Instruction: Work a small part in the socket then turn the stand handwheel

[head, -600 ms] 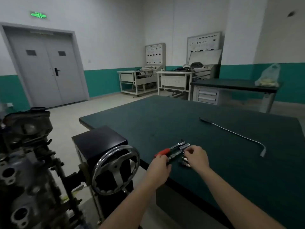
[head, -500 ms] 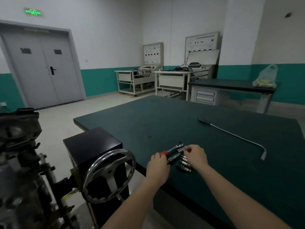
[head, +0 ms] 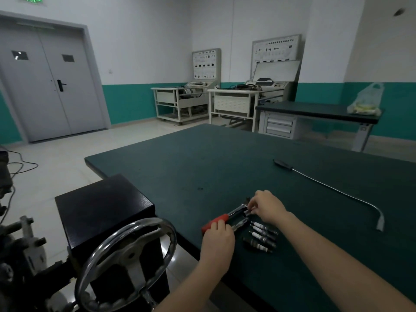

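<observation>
From the head camera, one red-handled tool [head: 225, 219] lies on the near edge of the dark green bench [head: 202, 158], its red grip pointing near-left and its metal end pointing far-right. Just to its right four spark plugs [head: 262, 235] lie side by side in a row on the bench, white ends to the left. One long thin metal rod [head: 333, 190] with a black handle and a bent tip lies well apart on the right of the bench.

Both forearms reach in from the near edge. The left hand [head: 217, 240] has its fingers curled over the near end of the red grip, holding it. The right hand [head: 267, 208], knuckles up, pinches the tool's metal end with its fingertips, just beyond the plugs.

To the left stands one black box [head: 101, 208] with one chrome handwheel [head: 126, 262] in front. Far off are a second bench [head: 315, 111] carrying one plastic bag [head: 367, 100], two equipment trolleys [head: 184, 102] and a grey double door [head: 49, 86].
</observation>
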{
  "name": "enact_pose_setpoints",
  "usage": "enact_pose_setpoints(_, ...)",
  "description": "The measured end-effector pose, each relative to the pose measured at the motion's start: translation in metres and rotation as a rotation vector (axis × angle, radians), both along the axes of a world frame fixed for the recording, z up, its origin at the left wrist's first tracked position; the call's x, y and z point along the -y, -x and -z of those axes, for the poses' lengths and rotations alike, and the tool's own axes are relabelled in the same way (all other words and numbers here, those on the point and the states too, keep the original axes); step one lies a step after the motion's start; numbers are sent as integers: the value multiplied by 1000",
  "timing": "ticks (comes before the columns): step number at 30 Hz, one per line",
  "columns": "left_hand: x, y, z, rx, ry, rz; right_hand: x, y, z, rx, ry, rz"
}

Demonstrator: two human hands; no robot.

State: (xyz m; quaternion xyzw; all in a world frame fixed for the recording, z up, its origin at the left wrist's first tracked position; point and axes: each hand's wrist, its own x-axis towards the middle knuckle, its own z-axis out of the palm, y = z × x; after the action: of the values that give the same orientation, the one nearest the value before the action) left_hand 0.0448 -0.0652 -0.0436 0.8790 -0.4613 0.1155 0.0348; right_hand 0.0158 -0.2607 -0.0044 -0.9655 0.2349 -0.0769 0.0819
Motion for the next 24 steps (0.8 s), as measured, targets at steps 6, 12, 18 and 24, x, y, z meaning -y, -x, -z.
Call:
enact_pose_setpoints(6, 1, -2, 2, 61, -43, 25, -8, -8, -1, -85, 143, -80)
enact_pose_setpoints(12, 0, 0, 2, 23, 14, -3, -8, -6, -1, -55, 170, -62)
enact_pose_setpoints(18, -12, 15, -20, -120, 250, -62, -15, 17, -18, 383, -133, 173)
enact_pose_setpoints(24, -48, 35, -61, -701, 909, -84, -82, 48, -83, 852, -845, 133)
